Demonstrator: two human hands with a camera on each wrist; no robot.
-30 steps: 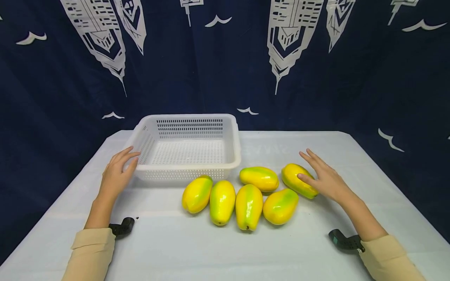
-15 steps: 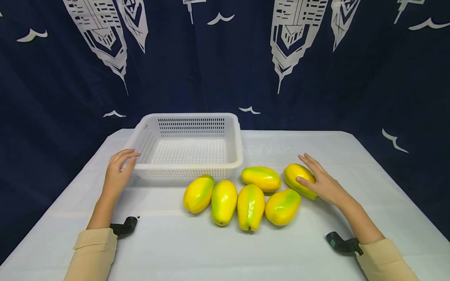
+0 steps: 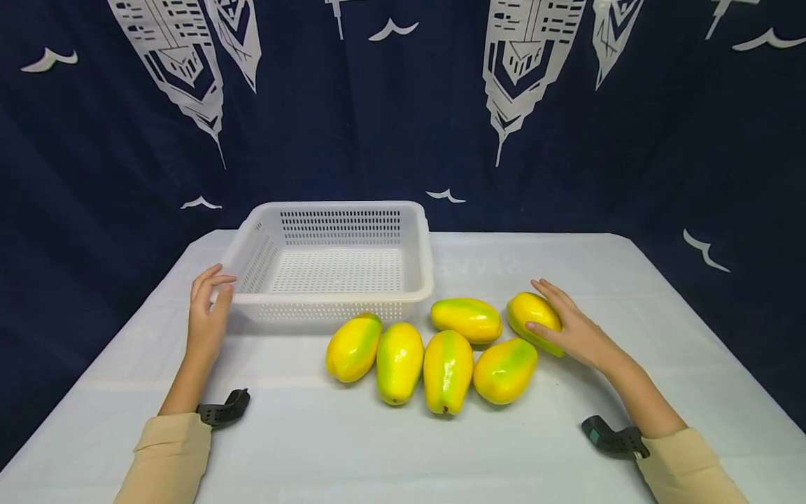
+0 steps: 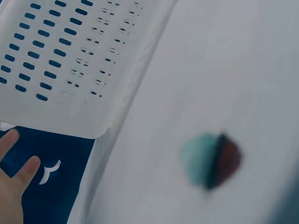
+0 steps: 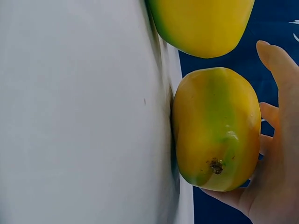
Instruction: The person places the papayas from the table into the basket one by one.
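Observation:
My left hand (image 3: 208,315) hovers by the front left corner of a white perforated plastic basket (image 3: 334,299), its fingers loosely bent and holding nothing. In the left wrist view the fingertips and thumb of that hand (image 4: 14,182) show apart from the basket wall (image 4: 60,114). My right hand (image 3: 576,329) is over the rightmost yellow-green papaya (image 3: 529,313), thumb on the near side and fingers reaching over the far side. The right wrist view has this papaya (image 5: 217,126) on the table beside the spread right hand (image 5: 275,172); whether the fingers touch it is hard to tell.
Several more papayas lie close together in front of the basket, among them one papaya (image 3: 466,320) behind the front row and a papaya (image 3: 506,371) nearest the right hand. A white cloth covers the table (image 3: 378,455). A dark blue printed curtain (image 3: 352,126) hangs behind.
My left hand has drawn slightly back from the basket's corner. The right hand has lowered a little over the rightmost papaya. Basket and papayas stay in place.

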